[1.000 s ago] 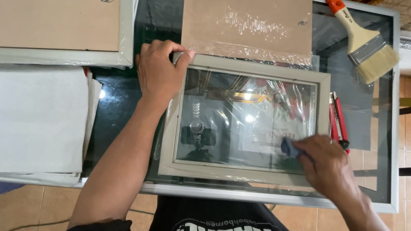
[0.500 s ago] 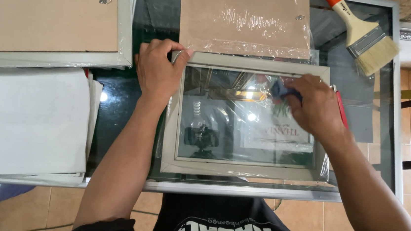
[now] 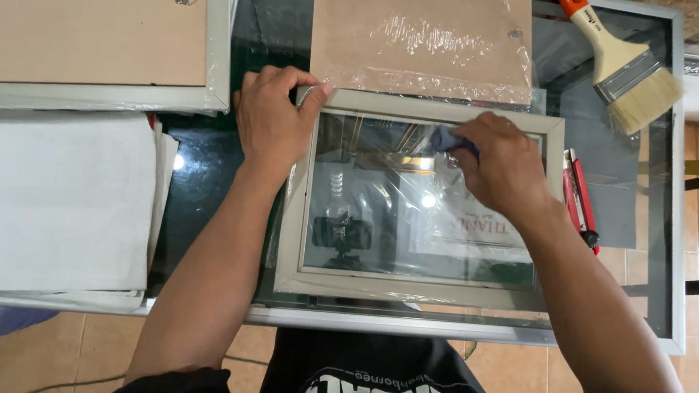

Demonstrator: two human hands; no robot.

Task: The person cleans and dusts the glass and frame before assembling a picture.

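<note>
A pale grey picture frame (image 3: 409, 290) with a glass pane lies flat on a glass-topped table (image 3: 672, 250). My left hand (image 3: 274, 118) presses down on the frame's top left corner. My right hand (image 3: 500, 163) rests on the upper part of the glass, its fingers closed on a small blue cloth (image 3: 443, 137). The pane reflects a light and the camera.
A brown backing board under clear plastic wrap (image 3: 423, 30) lies just beyond the frame. A wide paintbrush (image 3: 622, 64) sits at the top right. A red tool (image 3: 578, 200) lies along the frame's right side. A larger frame face down (image 3: 87, 22) and white sheets (image 3: 45, 204) fill the left.
My right hand has swept the blue cloth from the pane's lower right up to its top edge and then leftward along it. My left hand has stayed on the corner.
</note>
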